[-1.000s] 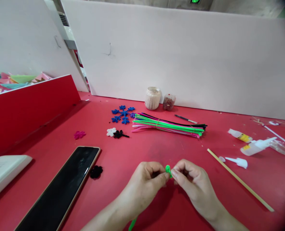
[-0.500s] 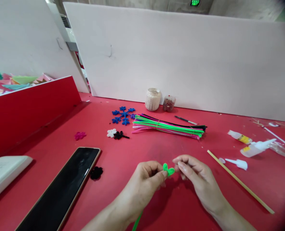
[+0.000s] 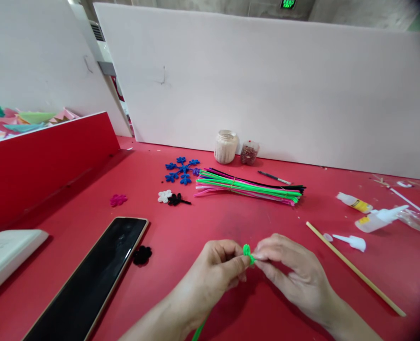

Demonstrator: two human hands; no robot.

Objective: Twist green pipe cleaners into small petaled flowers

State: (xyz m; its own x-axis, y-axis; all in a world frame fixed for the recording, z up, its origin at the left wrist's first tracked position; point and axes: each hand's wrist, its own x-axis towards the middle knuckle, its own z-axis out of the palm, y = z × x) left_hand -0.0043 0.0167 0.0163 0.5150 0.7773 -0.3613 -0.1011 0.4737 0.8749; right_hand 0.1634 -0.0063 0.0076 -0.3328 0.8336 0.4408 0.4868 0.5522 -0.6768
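A green pipe cleaner (image 3: 246,251), bent into small loops at one end, is pinched between the thumb and fingers of my left hand (image 3: 218,267). Its straight tail comes out below that hand, near the bottom of the view. From the other side, my right hand (image 3: 295,274) has its thumb and fingertips closed on the looped end, partly covering it. Beyond my hands lies a banded bundle of pipe cleaners (image 3: 248,185) in green, pink, black and white.
A phone (image 3: 89,279) and a black flower (image 3: 142,255) lie left. Farther back are a blue snowflake shape (image 3: 182,170), white flower (image 3: 165,196), pink flower (image 3: 118,200) and glass jar (image 3: 226,147). A wooden stick (image 3: 355,269) and glue bottles (image 3: 378,219) lie right.
My right hand has moved left, and its fingertips have gone from beside the green loops to gripping them. The left hand stays nearly in place; the loops have turned slightly.
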